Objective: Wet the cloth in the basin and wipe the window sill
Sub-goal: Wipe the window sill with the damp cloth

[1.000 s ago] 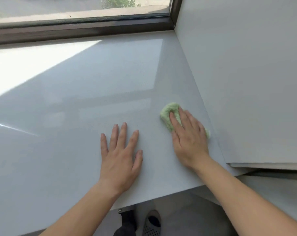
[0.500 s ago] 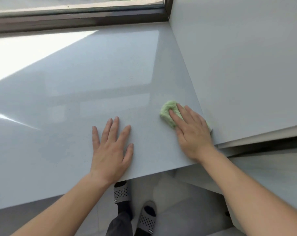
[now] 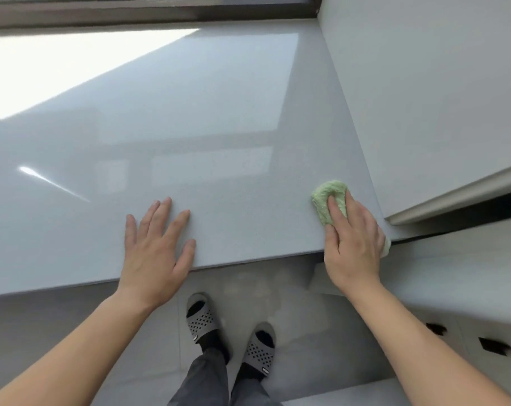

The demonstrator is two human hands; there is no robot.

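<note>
Sill (image 3: 219, 127), cloth (image 3: 324, 200) half under right hand (image 3: 353, 244)

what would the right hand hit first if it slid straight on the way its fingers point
Bare sill lies ahead of the right hand and its cloth; the first obstacle is probably the dark window frame, though the path passes close to the side wall.

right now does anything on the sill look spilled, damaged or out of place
Nothing stands out. The right hand presses the green cloth on the sill near its right end; the left hand rests flat.
</note>
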